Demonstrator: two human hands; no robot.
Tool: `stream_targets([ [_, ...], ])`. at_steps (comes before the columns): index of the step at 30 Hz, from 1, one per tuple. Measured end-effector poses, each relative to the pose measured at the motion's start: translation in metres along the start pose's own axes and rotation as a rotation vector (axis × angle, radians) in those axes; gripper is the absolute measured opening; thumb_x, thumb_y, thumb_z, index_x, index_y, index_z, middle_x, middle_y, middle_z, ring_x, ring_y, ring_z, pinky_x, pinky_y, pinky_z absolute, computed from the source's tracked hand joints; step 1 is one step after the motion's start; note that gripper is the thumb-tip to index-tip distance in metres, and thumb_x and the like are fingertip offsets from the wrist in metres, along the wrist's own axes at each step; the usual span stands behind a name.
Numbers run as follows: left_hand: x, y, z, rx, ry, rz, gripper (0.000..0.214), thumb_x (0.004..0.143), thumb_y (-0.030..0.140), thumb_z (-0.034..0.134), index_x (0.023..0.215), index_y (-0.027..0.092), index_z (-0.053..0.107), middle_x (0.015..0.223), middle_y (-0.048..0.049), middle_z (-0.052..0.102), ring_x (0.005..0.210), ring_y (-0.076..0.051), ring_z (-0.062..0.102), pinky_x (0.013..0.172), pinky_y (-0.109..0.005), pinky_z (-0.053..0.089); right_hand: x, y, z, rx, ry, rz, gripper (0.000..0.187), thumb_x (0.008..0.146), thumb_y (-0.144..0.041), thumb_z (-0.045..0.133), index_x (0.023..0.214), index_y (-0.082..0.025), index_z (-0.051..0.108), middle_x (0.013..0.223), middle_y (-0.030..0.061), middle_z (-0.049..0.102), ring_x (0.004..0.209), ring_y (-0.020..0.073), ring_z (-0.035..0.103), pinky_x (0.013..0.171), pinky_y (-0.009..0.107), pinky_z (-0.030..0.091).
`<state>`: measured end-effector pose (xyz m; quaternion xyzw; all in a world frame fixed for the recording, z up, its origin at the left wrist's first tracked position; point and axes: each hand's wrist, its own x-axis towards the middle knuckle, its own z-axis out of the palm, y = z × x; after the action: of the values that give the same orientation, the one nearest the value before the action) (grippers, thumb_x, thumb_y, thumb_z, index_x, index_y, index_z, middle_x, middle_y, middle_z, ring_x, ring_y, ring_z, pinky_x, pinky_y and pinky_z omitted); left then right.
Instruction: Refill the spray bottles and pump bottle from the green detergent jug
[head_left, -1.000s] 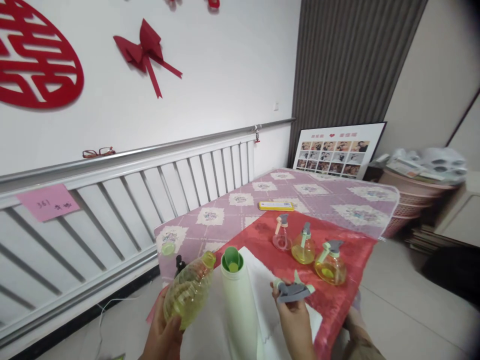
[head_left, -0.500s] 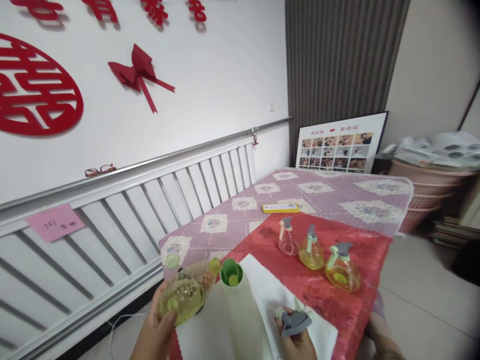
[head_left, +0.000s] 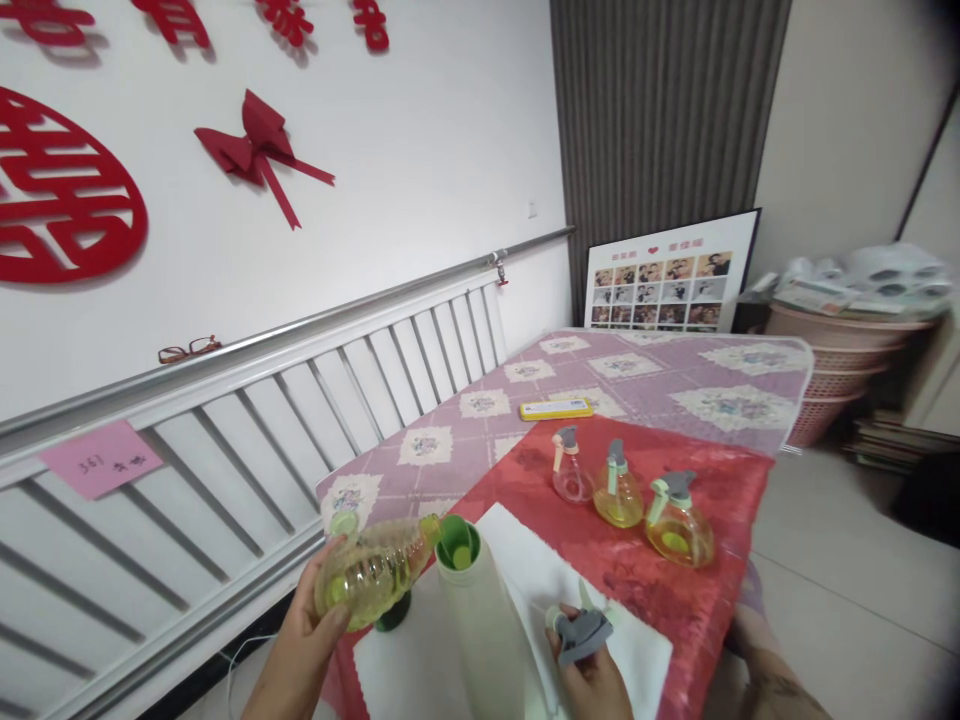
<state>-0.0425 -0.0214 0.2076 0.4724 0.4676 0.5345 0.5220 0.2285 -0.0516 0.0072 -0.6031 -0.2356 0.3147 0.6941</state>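
My left hand (head_left: 307,620) is wrapped round a clear yellow plastic bottle (head_left: 375,575), tilted nearly on its side. The neck of this bottle reaches the rim of a tall pale-green container (head_left: 480,630), whose open mouth shows green inside. Whether neck and rim touch, I cannot tell. In my right hand (head_left: 589,680) is a grey spray head (head_left: 585,635) with a pale-green collar, held off any bottle. A dark green round thing (head_left: 394,612) shows partly behind the yellow bottle. Beyond my right hand stand a pinkish spray bottle (head_left: 572,478) and two yellow ones (head_left: 619,495).
Red cloth (head_left: 525,480) and a white sheet (head_left: 517,540) lie over the patterned tablecloth (head_left: 427,445). A yellow-edged flat case (head_left: 556,409) lies farther back. White radiator (head_left: 360,390) runs along the left. At lower right, another person's limb (head_left: 765,660) shows beside the table.
The yellow bottle has tipped closer to level, and its neck has come nearer the container's mouth. My right hand still holds the spray head. The whole view has shifted slightly.
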Motion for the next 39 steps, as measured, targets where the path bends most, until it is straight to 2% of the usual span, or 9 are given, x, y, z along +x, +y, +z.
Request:
stream_targets([
  [3,0.0,0.006,0.003,0.042,0.004,0.009,0.087,0.059,0.054,0.08,0.133,0.026,0.045,0.124,-0.0113,0.063,0.117,-0.033,0.057,0.101,-0.044,0.043,-0.001,-0.003,-0.001,0.001,-0.045,0.049,0.045,0.05,-0.046,0.076,0.087,-0.021,0.068,0.083,0.0039,0.075,0.082,0.0267,0.071,0.075,0.032,0.058],
  [10,0.0,0.017,0.005,0.126,0.065,0.038,0.082,0.059,0.055,0.079,0.129,0.026,0.05,0.126,-0.0111,0.062,0.116,-0.034,0.057,0.102,-0.045,0.042,-0.004,-0.012,-0.002,-0.041,-0.059,-0.008,0.04,0.054,-0.045,0.072,0.087,-0.022,0.068,0.078,0.0026,0.073,0.079,0.0271,0.071,0.073,0.034,0.058],
  [15,0.006,0.02,-0.003,0.177,0.031,0.02,0.085,0.058,0.052,0.08,0.132,0.025,0.047,0.129,-0.0109,0.061,0.119,-0.033,0.056,0.101,-0.043,0.044,-0.003,-0.008,-0.002,-0.03,-0.054,-0.021,0.039,0.053,-0.046,0.072,0.084,-0.023,0.069,0.075,0.0021,0.073,0.08,0.0284,0.071,0.073,0.035,0.058],
  [20,0.009,0.024,-0.009,0.238,-0.003,0.051,0.079,0.065,0.049,0.077,0.134,0.028,0.045,0.137,-0.0086,0.055,0.125,-0.031,0.051,0.1,-0.037,0.046,-0.003,-0.008,-0.003,-0.027,-0.077,-0.015,0.039,0.055,-0.045,0.072,0.086,-0.022,0.069,0.077,0.0028,0.074,0.081,0.0286,0.071,0.075,0.035,0.058],
  [28,0.003,0.037,0.007,0.246,0.061,0.09,0.081,0.061,0.054,0.078,0.131,0.025,0.049,0.124,-0.0106,0.063,0.119,-0.034,0.054,0.098,-0.04,0.047,-0.003,-0.004,-0.004,-0.014,-0.072,-0.028,0.038,0.055,-0.046,0.073,0.085,-0.023,0.068,0.079,0.0029,0.076,0.077,0.0284,0.073,0.073,0.035,0.058],
  [31,0.005,0.039,0.006,0.274,0.039,0.101,0.081,0.062,0.054,0.077,0.132,0.026,0.048,0.126,-0.0109,0.062,0.12,-0.034,0.054,0.097,-0.04,0.047,-0.002,0.001,-0.004,-0.031,-0.082,-0.023,0.039,0.057,-0.047,0.072,0.086,-0.022,0.068,0.082,0.004,0.076,0.081,0.0288,0.073,0.076,0.035,0.058],
  [39,0.018,0.037,-0.013,0.36,-0.087,0.068,0.084,0.069,0.053,0.073,0.139,0.026,0.035,0.138,-0.0105,0.053,0.126,-0.03,0.05,0.099,-0.035,0.048,0.004,0.021,-0.007,-0.083,-0.132,-0.027,0.048,0.06,-0.047,0.069,0.098,-0.018,0.066,0.096,0.0094,0.077,0.09,0.029,0.072,0.083,0.036,0.056],
])
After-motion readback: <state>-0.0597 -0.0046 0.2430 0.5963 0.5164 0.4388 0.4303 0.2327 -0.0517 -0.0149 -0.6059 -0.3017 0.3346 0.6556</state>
